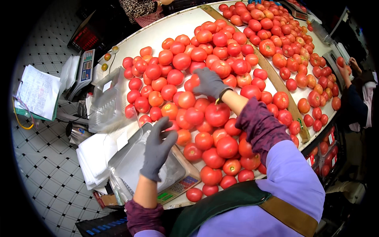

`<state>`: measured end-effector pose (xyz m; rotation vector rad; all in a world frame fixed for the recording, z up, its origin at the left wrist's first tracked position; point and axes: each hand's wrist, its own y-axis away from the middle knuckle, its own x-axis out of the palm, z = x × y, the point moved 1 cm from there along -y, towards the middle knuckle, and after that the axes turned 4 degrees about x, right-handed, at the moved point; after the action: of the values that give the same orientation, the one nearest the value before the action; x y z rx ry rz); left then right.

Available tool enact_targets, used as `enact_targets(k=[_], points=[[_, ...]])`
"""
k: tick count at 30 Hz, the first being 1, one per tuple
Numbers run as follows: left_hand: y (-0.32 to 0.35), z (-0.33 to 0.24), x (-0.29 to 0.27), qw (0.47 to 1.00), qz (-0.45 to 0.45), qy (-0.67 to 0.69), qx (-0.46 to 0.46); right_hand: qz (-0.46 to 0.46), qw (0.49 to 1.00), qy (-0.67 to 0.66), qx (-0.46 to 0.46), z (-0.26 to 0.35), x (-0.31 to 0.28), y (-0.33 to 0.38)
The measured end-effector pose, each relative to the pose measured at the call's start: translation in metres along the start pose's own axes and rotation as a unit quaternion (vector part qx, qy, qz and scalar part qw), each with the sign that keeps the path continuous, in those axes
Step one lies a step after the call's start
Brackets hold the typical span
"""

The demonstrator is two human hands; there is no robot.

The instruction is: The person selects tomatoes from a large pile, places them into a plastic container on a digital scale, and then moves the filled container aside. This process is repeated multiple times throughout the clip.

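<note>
Red tomatoes lie heaped across the white table in front of me. My right hand, in a grey glove, reaches into the middle of the heap, its fingers curved around a tomato. My left hand, gloved alike, hovers at the heap's left edge with thumb and fingers apart and nothing between them. Below and beside it a clear plastic tray rests on a weighing scale. Part of the tray is hidden behind my left hand and wrist.
A wooden strip divides my heap from more tomatoes at the right. Stacked clear containers, white sheets and a second scale stand left. Another person's hand holds a tomato at far right.
</note>
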<state>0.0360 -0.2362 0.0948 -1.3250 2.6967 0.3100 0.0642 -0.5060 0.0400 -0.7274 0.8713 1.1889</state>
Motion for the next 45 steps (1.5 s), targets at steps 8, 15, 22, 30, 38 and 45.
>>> enact_targets(k=[8, 15, 22, 30, 38, 45], points=[[-0.017, -0.006, 0.034, 0.903, -0.094, 0.414, -0.062, -0.077, 0.972, -0.062, -0.211, -0.022, -0.035, 0.002], [0.113, -0.008, -0.056, 0.945, -0.297, 0.134, 0.033, 0.033, 0.900, -0.427, 0.083, -0.065, -0.036, -0.014], [0.198, 0.023, -0.089, 0.887, -0.339, -0.311, -0.044, 0.241, 0.782, -0.557, -0.140, 0.106, -0.006, 0.048], [0.194, 0.017, -0.096, 0.912, -0.279, -0.298, 0.052, -0.130, 0.984, 0.086, 0.083, 0.006, -0.019, 0.018], [0.040, -0.010, -0.008, 0.900, 0.112, -0.366, 0.208, 0.014, 0.997, 0.060, -0.041, 0.016, -0.007, -0.061], [-0.032, 0.023, 0.034, 0.867, 0.261, -0.390, 0.165, 0.026, 0.994, -0.026, -0.100, 0.085, 0.076, -0.180]])
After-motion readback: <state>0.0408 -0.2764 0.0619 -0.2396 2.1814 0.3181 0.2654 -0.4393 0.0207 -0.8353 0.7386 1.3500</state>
